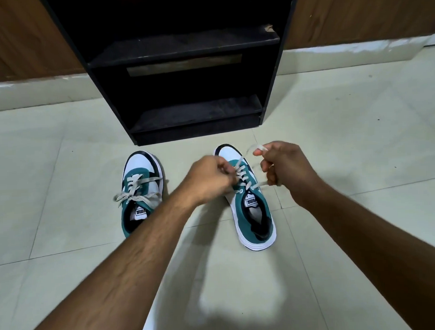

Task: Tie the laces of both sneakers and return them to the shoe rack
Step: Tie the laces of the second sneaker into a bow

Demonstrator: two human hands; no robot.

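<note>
Both hands (pixel 246 173) on right sneaker's (pixel 249 200) laces (pixel 242 175).

Left sneaker (pixel 141 192): teal-white, dark trim, upright on floor, toe toward rack, grey laces tied in bow. Right sneaker (pixel 249 200): same colours, upright, just right of it, laces (pixel 241 172) untied, ends pulled up. Shoe rack (pixel 183 50): black, open shelves, just beyond toes.

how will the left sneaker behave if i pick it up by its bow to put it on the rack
The left sneaker would probably dangle and swing, since its bow is soft, floppy lace. The loops look loose, so the knot may slip. Its thick sole suggests some weight; gripping the collar seems safer.
</note>
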